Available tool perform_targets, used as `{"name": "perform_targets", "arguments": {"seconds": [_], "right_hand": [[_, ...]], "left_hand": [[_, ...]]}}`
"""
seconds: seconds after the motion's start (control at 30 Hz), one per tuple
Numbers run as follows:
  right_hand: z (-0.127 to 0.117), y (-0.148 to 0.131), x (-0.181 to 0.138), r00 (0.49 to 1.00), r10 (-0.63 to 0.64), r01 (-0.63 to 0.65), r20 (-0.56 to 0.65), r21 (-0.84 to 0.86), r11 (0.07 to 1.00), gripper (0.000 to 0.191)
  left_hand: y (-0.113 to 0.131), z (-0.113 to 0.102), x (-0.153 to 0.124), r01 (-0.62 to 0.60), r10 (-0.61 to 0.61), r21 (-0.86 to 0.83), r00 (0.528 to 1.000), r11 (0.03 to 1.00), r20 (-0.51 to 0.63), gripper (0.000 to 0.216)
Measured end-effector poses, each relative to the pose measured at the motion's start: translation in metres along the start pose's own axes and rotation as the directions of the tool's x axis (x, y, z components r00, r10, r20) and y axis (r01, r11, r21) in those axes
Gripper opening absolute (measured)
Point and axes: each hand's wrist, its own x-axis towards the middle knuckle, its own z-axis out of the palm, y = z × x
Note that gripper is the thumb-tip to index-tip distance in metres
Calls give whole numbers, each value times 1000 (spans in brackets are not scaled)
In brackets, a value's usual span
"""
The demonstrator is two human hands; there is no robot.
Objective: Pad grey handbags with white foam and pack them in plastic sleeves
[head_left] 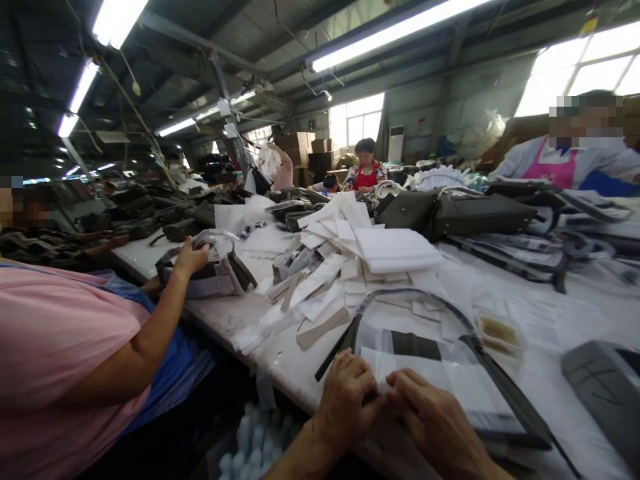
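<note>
A dark handbag (505,393) lies in front of me at the table's near edge. Its arched handle (420,293) is wrapped in clear film. White wrapping sheet (450,373) covers most of the bag's middle, with a dark strip (415,345) showing at the top. My left hand (347,393) and my right hand (435,410) almost meet at the sheet's near edge. Both have curled fingers, pinching that edge between thumbs and fingertips. The exact grip is partly hidden by the fingers.
A heap of white sheets and card strips (345,247) lies beyond the bag. Dark handbags (480,213) are piled behind it. A grey box (605,393) stands at right. To my left, a co-worker's hand (190,257) holds another bag's handle.
</note>
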Motion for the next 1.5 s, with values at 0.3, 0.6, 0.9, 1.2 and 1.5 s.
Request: {"name": "perform_targets", "arguments": {"seconds": [0.3, 0.6, 0.9, 1.2, 1.5], "right_hand": [[11, 3, 11, 994, 60, -67, -87, -86, 994, 16], [15, 5, 19, 991, 98, -112, -96, -153, 982, 17], [5, -1, 31, 980, 200, -195, 8, -170, 966, 17], [-7, -6, 39, 960, 275, -264, 55, -156, 952, 13], [-8, -7, 40, 952, 302, -292, 45, -157, 943, 13]], "left_hand": [[11, 9, 3, 54, -43, 124, 995, 991, -95, 15], [9, 19, 3, 71, -25, 232, 981, 970, -194, 17], [2, 21, 2, 49, 7, 294, 983, 955, -185, 17], [5, 22, 5, 71, 9, 378, 978, 923, -206, 19], [6, 22, 11, 88, 6, 367, 969, 926, -248, 20]]}}
